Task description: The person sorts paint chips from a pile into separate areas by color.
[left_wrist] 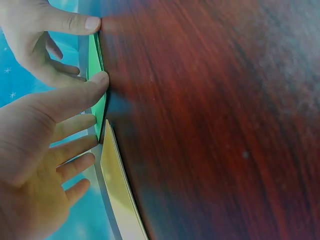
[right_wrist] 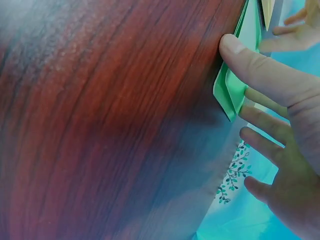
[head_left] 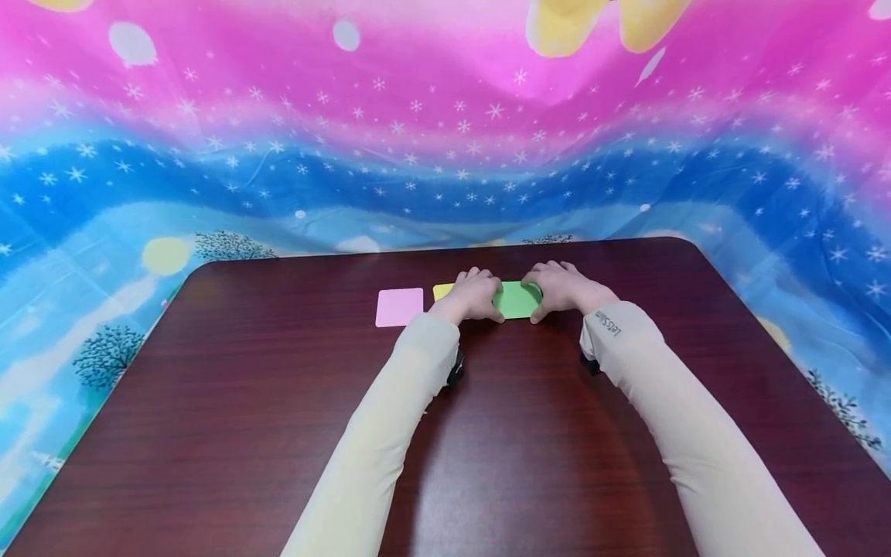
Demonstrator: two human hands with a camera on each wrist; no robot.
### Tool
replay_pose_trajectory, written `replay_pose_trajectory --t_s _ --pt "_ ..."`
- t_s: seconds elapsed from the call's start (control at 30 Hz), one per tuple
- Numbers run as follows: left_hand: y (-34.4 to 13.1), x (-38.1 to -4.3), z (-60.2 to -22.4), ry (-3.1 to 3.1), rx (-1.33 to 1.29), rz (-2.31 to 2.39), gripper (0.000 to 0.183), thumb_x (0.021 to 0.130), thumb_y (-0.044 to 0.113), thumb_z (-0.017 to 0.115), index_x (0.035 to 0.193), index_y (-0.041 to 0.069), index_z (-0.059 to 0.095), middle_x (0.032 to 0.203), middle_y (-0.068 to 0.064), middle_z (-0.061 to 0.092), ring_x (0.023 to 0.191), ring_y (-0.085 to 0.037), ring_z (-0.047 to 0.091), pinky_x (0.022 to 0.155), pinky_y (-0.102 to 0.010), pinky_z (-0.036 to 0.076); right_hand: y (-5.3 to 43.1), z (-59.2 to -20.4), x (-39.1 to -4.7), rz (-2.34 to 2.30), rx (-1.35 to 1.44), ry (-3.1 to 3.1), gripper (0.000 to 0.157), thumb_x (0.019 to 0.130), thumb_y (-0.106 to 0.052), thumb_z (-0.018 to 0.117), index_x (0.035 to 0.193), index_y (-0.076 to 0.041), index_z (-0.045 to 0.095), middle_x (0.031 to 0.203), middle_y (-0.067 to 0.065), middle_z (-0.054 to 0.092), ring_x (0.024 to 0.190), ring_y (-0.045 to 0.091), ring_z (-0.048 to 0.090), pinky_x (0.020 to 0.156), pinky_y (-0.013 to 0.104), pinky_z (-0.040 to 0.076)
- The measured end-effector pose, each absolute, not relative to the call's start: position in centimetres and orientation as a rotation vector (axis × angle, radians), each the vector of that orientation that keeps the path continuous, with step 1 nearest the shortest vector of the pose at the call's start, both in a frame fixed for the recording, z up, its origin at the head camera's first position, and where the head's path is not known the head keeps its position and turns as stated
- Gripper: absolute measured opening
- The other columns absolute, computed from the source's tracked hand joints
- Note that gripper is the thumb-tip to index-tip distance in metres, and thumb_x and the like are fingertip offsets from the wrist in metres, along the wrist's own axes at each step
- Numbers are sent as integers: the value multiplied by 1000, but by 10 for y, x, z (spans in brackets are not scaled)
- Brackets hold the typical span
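Green cards (head_left: 517, 300) with rounded corners lie near the far edge of the table, between my two hands. In the right wrist view the green cards (right_wrist: 229, 97) show as several layers, slightly fanned at one corner. My left hand (head_left: 473, 295) holds their left side, thumb at the near edge and fingers at the far edge. My right hand (head_left: 562, 286) grips the right side the same way. Just left of them, partly hidden by my left hand, are yellow cards (head_left: 441, 292), whose stacked edges show in the left wrist view.
A pink card (head_left: 400, 307) lies to the left of the yellow ones. Everything rests on a dark reddish wooden table (head_left: 230, 402) with rounded far corners. A colourful pink and blue cloth (head_left: 445, 170) hangs around its back and sides.
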State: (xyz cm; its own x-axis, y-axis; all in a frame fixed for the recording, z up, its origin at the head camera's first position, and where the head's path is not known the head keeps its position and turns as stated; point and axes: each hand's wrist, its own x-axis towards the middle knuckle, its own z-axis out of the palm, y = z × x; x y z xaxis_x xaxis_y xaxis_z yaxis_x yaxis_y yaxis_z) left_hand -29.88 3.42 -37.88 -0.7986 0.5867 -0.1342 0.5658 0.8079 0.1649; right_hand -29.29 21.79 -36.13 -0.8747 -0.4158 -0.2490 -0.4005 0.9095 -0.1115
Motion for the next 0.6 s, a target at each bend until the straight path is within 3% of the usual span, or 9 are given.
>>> replay_pose_trajectory --t_s 0.17,0.6 --pt "34 -298 -379 2793 891 177 60 77 44 67 126 14 53 125 -2 49 112 -20 39 95 -39 31 220 -359 -290 -129 -611 2791 73 68 -42 76 127 -7 51 130 15 43 118 35 36 99 58 22" --pt "17 -293 -376 2784 902 230 60 79 43 65 130 16 49 135 -2 42 124 -22 35 102 -41 25 220 -360 -281 -201 -677 2825 68 72 -35 75 130 -10 49 134 12 42 125 35 33 104 59 14"
